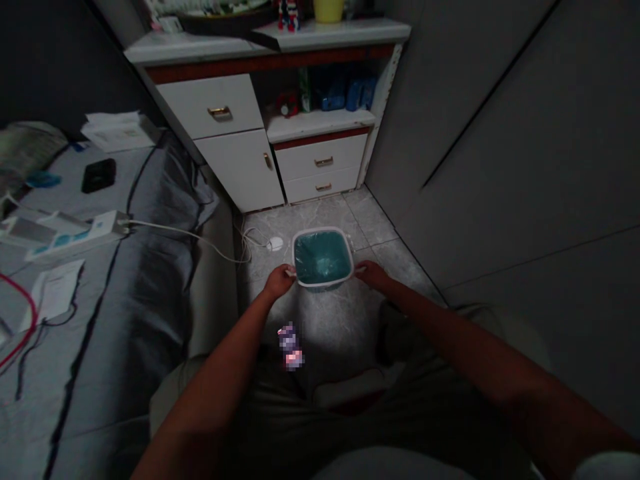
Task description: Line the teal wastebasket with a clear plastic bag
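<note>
A small rectangular trash bin (323, 285) with a pale rim stands on the tiled floor in front of me. Inside it, a thin, shiny bin liner (323, 257) covers the teal walls, and bits of see-through plastic stick out past the rim. At the bin's near left corner, my left hand (280, 281) is closed in a pinch on the liner's edge. My right hand (373, 275) pinches the liner's edge at the right side of the rim. The fingertips of both hands are small and dim in this view.
A white cabinet (240, 170) with drawers stands behind the bin. To the left is a bed (150, 280) bearing a power strip (80, 237); its cable runs to the floor beside a white round object (275, 244). A grey wall panel (500, 167) rises on the right.
</note>
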`<action>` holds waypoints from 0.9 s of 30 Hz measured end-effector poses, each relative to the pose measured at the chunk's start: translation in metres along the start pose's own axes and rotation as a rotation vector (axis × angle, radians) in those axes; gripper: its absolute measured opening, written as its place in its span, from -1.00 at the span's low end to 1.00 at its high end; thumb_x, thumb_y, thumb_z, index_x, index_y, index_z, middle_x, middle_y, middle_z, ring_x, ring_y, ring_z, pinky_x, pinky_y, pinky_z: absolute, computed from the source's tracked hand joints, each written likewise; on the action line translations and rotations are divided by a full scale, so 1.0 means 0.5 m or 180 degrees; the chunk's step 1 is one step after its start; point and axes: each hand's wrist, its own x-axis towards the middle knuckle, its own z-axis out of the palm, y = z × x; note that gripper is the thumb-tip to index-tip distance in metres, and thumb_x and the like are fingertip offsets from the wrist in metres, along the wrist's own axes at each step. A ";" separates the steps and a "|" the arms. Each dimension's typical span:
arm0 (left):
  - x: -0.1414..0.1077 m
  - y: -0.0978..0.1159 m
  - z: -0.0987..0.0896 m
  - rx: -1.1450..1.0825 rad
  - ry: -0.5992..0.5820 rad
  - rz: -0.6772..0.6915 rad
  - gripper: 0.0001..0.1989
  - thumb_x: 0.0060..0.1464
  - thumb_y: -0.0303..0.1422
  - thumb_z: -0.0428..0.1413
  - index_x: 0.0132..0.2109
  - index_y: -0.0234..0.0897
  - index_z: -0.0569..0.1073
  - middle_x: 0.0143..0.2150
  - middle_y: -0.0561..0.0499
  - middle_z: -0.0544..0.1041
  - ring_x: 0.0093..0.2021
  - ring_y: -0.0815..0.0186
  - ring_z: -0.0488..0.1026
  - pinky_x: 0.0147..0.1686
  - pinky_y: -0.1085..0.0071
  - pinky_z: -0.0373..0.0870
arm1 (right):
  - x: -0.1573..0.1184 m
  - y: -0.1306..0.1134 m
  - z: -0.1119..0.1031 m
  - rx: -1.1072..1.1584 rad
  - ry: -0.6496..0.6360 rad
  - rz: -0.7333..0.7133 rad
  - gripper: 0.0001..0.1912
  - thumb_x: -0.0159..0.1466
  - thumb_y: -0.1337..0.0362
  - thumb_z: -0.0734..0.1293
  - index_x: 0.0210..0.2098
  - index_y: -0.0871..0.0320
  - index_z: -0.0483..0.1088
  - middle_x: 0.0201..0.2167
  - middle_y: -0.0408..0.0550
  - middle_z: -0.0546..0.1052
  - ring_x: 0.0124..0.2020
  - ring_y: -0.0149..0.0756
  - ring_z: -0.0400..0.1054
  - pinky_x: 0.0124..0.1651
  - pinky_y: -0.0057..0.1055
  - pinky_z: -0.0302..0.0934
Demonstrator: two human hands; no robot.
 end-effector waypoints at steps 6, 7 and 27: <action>-0.008 0.142 -0.123 -0.1299 0.0802 0.1093 -0.02 0.03 -0.37 0.21 0.57 -0.25 0.06 -0.42 0.21 0.39 -0.45 0.42 0.32 -0.32 0.48 0.34 | 0.010 -0.086 -0.116 0.1075 0.1002 -0.1064 -0.08 0.25 0.32 0.31 0.56 0.16 0.01 -0.41 -0.20 0.45 -0.45 -0.36 0.32 -0.37 -0.47 0.32; -0.027 0.180 -0.150 -0.1430 0.0911 0.1438 0.00 0.04 -0.36 0.23 0.58 -0.17 0.03 -0.39 0.19 0.42 -0.46 0.43 0.30 -0.33 0.47 0.34 | -0.002 -0.111 -0.144 0.1159 0.1167 -0.1412 -0.05 0.26 0.30 0.31 0.59 0.09 -0.06 -0.36 -0.18 0.48 -0.45 -0.37 0.31 -0.37 -0.46 0.32; 0.051 0.180 -0.227 -0.1589 0.0995 0.1931 -0.21 -0.02 -0.31 0.34 0.37 -0.19 0.36 -0.31 0.08 0.53 -0.46 0.43 0.33 -0.40 0.47 0.34 | 0.054 -0.145 -0.199 0.0713 0.1449 -0.1933 -0.28 0.30 0.30 0.30 0.45 0.09 0.21 -0.13 -0.06 0.59 -0.46 -0.42 0.28 -0.32 -0.45 0.31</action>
